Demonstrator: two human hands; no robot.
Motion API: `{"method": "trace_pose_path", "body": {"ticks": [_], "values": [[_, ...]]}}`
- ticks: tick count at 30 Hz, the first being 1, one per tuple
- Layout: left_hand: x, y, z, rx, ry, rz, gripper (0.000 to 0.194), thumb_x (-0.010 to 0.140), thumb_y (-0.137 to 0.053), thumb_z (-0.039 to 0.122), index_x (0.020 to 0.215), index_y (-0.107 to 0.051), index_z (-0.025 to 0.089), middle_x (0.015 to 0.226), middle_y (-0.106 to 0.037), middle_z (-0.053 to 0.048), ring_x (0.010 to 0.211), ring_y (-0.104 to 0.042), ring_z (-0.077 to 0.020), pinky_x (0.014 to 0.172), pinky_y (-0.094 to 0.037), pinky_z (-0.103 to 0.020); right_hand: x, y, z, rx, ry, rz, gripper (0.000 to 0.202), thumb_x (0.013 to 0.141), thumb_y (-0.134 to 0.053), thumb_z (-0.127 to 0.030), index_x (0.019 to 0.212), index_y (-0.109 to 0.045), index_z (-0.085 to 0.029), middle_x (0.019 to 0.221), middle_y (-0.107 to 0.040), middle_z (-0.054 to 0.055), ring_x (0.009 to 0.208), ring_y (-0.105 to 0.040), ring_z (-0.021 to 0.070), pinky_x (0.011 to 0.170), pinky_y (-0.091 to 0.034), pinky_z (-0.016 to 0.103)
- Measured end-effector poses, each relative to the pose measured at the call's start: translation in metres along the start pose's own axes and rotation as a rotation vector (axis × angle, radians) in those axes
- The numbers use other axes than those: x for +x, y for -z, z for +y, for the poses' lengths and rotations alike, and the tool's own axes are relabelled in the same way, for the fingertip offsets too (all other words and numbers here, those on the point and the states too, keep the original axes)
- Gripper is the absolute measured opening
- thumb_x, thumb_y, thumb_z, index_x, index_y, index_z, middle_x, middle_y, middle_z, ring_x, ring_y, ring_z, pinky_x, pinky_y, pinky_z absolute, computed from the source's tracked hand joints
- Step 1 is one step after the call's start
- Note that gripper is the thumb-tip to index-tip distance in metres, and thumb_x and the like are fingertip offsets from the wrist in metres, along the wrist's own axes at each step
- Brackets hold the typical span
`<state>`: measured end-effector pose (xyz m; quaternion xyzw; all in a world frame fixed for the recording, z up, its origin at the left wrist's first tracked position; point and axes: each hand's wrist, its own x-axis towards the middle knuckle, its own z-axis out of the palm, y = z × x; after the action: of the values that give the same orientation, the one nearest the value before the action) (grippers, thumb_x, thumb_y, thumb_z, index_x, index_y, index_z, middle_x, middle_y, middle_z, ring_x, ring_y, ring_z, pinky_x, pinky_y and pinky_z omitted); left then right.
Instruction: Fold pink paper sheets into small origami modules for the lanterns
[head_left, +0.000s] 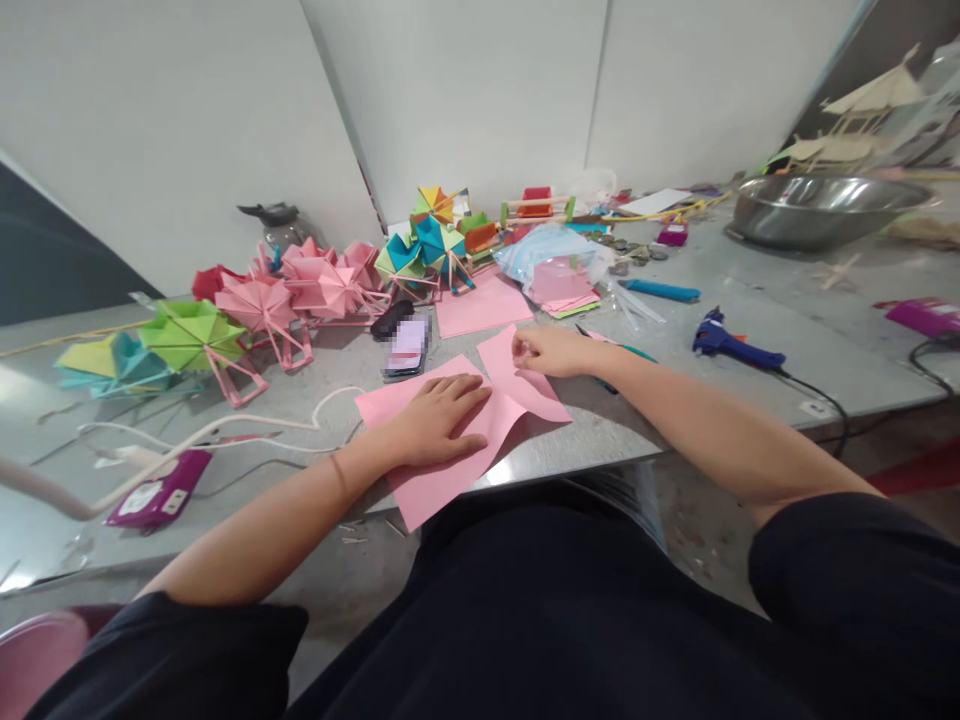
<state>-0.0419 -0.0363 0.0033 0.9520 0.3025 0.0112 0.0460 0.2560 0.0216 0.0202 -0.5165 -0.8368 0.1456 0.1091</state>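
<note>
A sheet of pink paper (439, 490) lies at the table's front edge, one corner hanging over it. My left hand (442, 420) rests flat on its left part, fingers spread. The right part of the paper (544, 395) is raised along a crease and split from the left part at the far side; whether the two still join nearer me I cannot tell. With curled fingers, my right hand (551, 350) pinches this right part near its far edge. Just beyond are a phone (407, 347) and more flat pink paper (484, 305). Scissors, partly hidden, lie under my right forearm.
Folded-paper wheels on stick frames, pink (259, 305) and green (191, 335), stand at the left. A blue glue gun (731, 342), blue cutter (660, 290) and steel bowl (825, 215) are at the right. White cables (247, 425) and a purple power strip (161, 490) lie front left.
</note>
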Motion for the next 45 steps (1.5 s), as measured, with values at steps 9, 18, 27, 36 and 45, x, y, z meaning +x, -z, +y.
{"method": "trace_pose_path", "body": {"ticks": [9,18,27,36,45], "values": [[0.001,-0.001,0.007,-0.059,-0.131,-0.031,0.065,0.112,-0.042,0.044,0.173,-0.037,0.024,0.178,-0.039,-0.015,0.165,-0.035,-0.037,0.135,-0.023,-0.063,-0.001,0.004,-0.002,0.02,0.012,-0.012,0.014,0.091,-0.076,-0.027,0.102,-0.075,-0.02,0.101,-0.078,0.007,0.088,-0.069,0.0218,0.077,-0.045,0.031],[-0.001,0.001,0.008,-0.068,-0.118,-0.026,0.088,0.104,-0.05,0.077,0.173,-0.037,0.023,0.178,-0.038,-0.019,0.163,-0.035,-0.0444,0.133,-0.022,-0.066,-0.002,0.007,0.001,-0.004,0.005,-0.021,0.013,0.091,-0.076,-0.026,0.101,-0.075,-0.018,0.103,-0.079,0.009,0.084,-0.067,0.0211,0.075,-0.044,0.031],[-0.004,0.001,0.014,-0.074,-0.139,-0.028,0.073,0.11,-0.045,0.064,0.171,-0.04,0.024,0.175,-0.041,-0.019,0.162,-0.036,-0.0419,0.132,-0.025,-0.067,0.002,0.005,0.007,0.05,0.032,-0.081,0.017,0.084,-0.081,-0.025,0.099,-0.077,-0.02,0.093,-0.079,0.005,0.078,-0.068,0.0197,0.073,-0.045,0.03],[-0.004,0.0,0.011,-0.078,-0.138,0.01,0.072,0.109,-0.05,0.062,0.171,-0.04,0.027,0.174,-0.041,-0.018,0.159,-0.038,-0.0438,0.13,-0.029,-0.068,-0.007,0.012,-0.002,-0.01,-0.032,-0.098,0.019,0.088,-0.076,-0.029,0.105,-0.076,-0.021,0.109,-0.08,0.01,0.086,-0.07,0.0238,0.075,-0.047,0.034],[-0.004,0.005,0.021,-0.119,-0.214,-0.052,0.056,0.115,-0.034,0.035,0.17,-0.044,0.03,0.175,-0.046,-0.012,0.16,-0.043,-0.0346,0.132,-0.028,-0.061,-0.007,0.015,0.002,-0.009,-0.005,-0.155,0.02,0.08,-0.083,-0.028,0.097,-0.075,-0.022,0.108,-0.081,0.007,0.081,-0.068,0.0215,0.071,-0.044,0.032]]}}
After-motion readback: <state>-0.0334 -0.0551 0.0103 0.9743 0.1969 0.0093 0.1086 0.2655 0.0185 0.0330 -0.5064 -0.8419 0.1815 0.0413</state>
